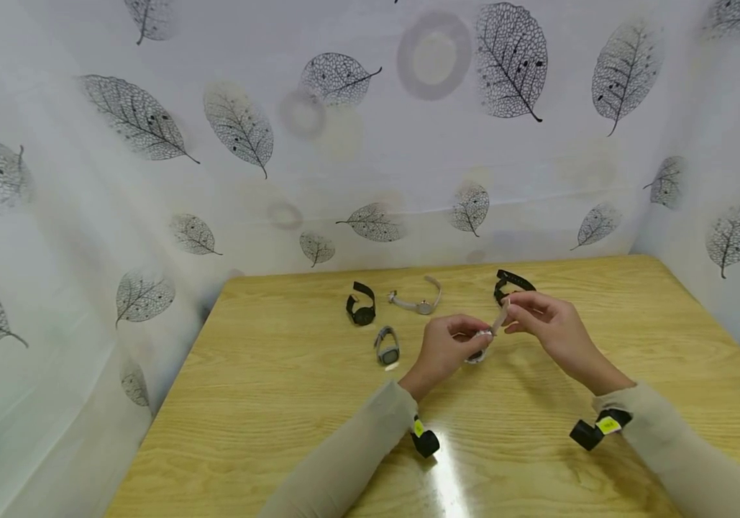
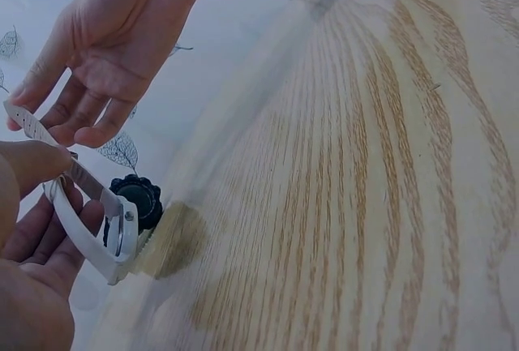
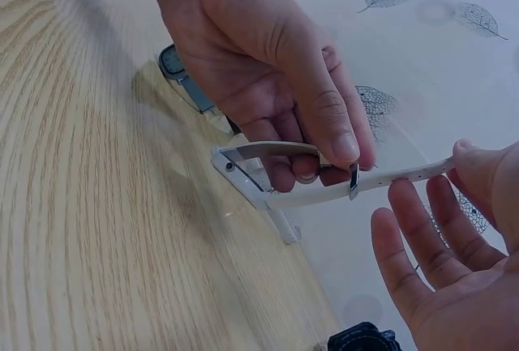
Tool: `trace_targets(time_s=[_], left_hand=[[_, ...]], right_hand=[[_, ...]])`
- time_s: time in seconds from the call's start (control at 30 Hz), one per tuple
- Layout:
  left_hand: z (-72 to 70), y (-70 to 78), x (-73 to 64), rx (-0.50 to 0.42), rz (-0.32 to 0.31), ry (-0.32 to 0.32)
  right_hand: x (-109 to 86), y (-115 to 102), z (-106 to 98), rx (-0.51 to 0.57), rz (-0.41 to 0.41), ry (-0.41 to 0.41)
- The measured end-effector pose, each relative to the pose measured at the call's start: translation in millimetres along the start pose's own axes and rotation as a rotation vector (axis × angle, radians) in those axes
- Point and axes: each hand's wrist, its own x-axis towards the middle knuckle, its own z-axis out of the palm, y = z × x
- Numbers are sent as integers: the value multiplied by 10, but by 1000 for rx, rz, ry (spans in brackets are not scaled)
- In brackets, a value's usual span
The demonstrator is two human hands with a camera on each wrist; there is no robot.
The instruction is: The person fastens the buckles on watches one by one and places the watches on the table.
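A white watch [image 1: 476,356] is held above the wooden table, between both hands. My left hand [image 1: 447,350] grips its strap, with the thumb and fingers pinching near the metal buckle [image 3: 354,181]. The free end of the white strap [image 3: 405,176] runs through the buckle. At that tip my right hand [image 1: 557,334] pinches the strap, its other fingers loosely spread below, as the right wrist view shows. The watch face is mostly turned away in both wrist views. Behind the hands a black watch [image 1: 515,280] lies near the table's back edge, partly covered by the right hand.
To the left on the wooden table [image 1: 266,403] lie a black watch with a round dial [image 1: 363,315], a light-strapped watch [image 1: 423,307] and a grey watch with a rectangular face [image 1: 388,355]. A leaf-patterned curtain [image 1: 370,144] hangs behind the table.
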Motion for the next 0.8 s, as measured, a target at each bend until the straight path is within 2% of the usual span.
trace_targets(time_s=[0.2,0.8], left_hand=[[1,18,-9,29,-9,11],[-4,-11,-18,137,49,10]], right_hand=[[4,18,22,4,-4,-6],[-7,35,57,-17,10,-7]])
